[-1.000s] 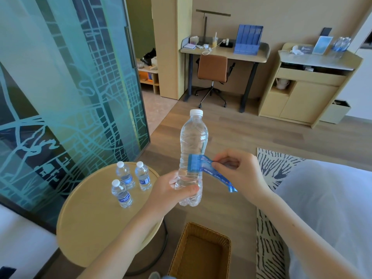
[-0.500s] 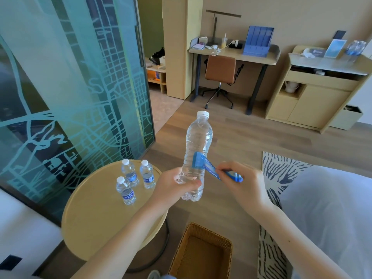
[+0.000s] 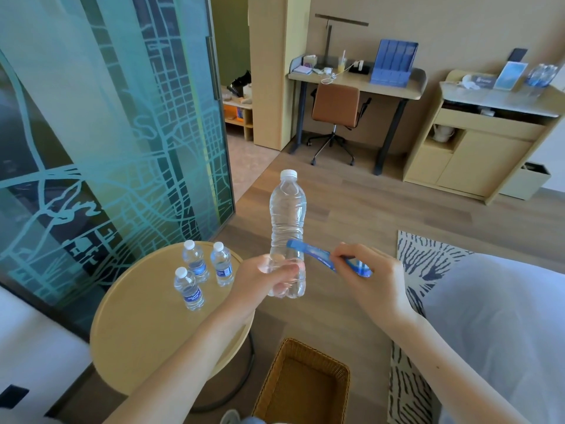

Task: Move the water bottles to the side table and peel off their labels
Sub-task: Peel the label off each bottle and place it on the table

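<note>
Beside glass partition (image 3: pixel 107 133), side table (image 3: pixel 146 332), wood floor (image 3: pixel 367 209)

Pretty bright, soft daylight all over, hardly any shadows, sharp in the middle but wide-angle bending at the edges.

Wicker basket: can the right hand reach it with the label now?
Probably not yet. The basket stands open below the right hand with nothing between, but the label it pinches is attached at one end to the bottle the left hand grips.
</note>
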`<move>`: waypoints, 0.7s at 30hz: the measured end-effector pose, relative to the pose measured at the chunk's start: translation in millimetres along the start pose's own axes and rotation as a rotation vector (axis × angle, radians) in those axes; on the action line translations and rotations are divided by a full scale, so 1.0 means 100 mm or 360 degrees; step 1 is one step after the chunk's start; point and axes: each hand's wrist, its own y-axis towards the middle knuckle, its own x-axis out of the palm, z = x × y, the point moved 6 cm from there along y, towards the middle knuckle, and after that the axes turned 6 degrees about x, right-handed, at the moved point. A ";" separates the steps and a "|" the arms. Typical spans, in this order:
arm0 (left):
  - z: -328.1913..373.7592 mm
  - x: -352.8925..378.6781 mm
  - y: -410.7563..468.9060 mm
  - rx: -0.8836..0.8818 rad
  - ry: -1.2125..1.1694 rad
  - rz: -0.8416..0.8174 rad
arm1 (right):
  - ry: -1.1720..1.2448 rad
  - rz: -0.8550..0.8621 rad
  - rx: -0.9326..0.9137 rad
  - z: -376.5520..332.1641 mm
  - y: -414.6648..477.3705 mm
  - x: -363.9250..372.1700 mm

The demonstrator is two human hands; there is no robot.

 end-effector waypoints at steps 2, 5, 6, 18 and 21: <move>-0.04 -0.02 0.00 -0.0008 -0.0014 -0.0045 | 0.0103 0.0003 0.0190 0.05 0.03 0.00; -0.05 -0.04 -0.03 0.0040 -0.0063 -0.0148 | 0.0364 0.0028 0.0552 0.18 0.06 0.02; -0.05 -0.06 -0.05 0.0063 -0.0077 -0.0148 | 0.0453 0.0041 0.0646 0.21 0.07 0.03; -0.23 -0.71 -0.27 0.0126 0.0037 0.0123 | 0.0727 -0.0252 0.1276 0.39 0.08 0.75; -0.30 -0.90 -0.34 0.0123 0.0086 0.0229 | 0.0739 -0.0382 0.1309 0.33 0.07 1.02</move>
